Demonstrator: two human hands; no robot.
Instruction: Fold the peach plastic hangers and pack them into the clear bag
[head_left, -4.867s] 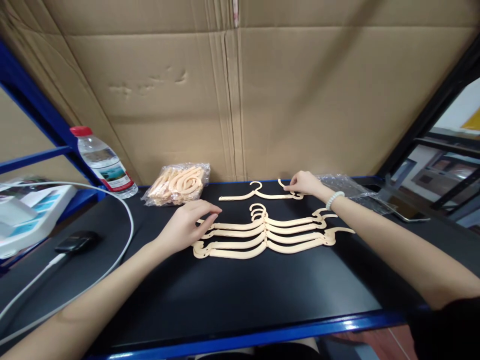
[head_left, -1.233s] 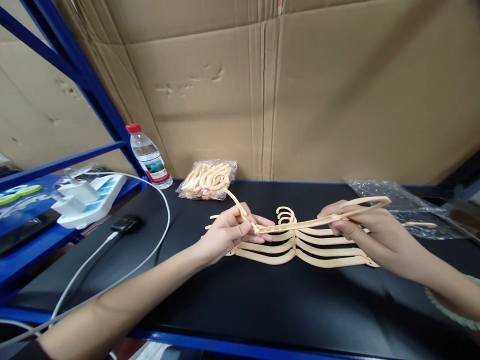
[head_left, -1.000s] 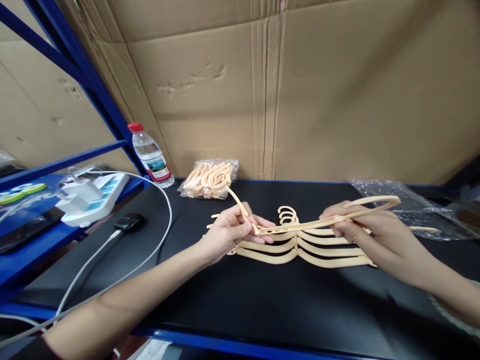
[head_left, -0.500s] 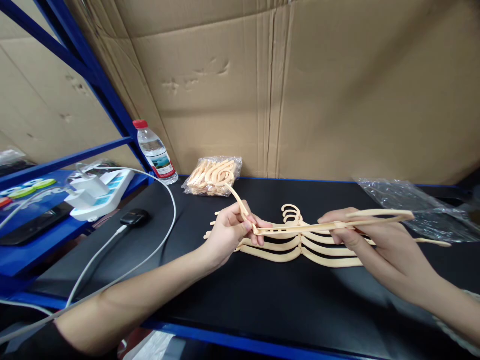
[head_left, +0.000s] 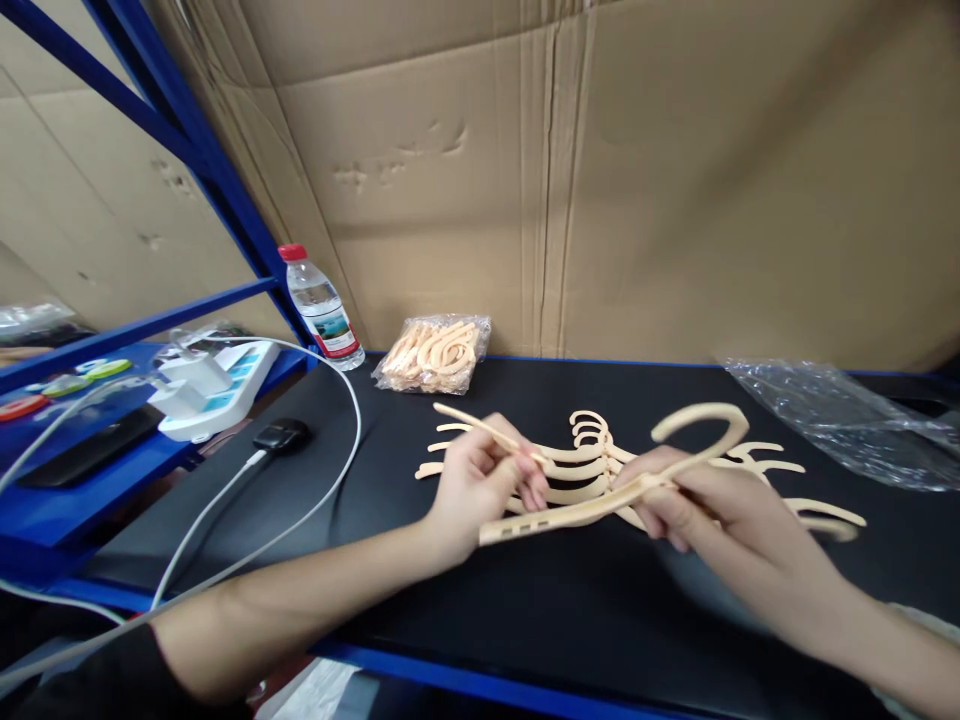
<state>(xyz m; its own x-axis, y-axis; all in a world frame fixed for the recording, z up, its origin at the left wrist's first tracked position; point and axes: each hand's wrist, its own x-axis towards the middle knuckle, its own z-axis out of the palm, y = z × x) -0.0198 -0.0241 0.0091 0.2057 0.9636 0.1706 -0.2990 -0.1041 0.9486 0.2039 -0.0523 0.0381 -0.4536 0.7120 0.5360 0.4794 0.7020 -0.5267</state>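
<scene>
Lower centre: the blue-edged front of the black bench (head_left: 525,620). Centre right: the right hand (head_left: 731,515), its grip closed on the middle of a beige plastic hanger (head_left: 581,515); the hook curves up above the fingers, and the slotted arm reaches leftward, its tip in front of the left wrist. Centre: the left hand (head_left: 476,485), its grip pinching a slender curved end piece (head_left: 480,424), apart from the slotted tip. Beneath and beyond the hands: a row of flat-lying hangers (head_left: 574,455), hooks pointing away, partly hidden. Left: a black charger (head_left: 281,434) on a white cable (head_left: 358,425); farther left, a power strip (head_left: 244,385). Behind: a clear bag of beige parts (head_left: 435,355), a red-capped water bottle (head_left: 326,315) to its left, and, right, crumpled clear plastic (head_left: 825,415). Background: cardboard (head_left: 450,200).
</scene>
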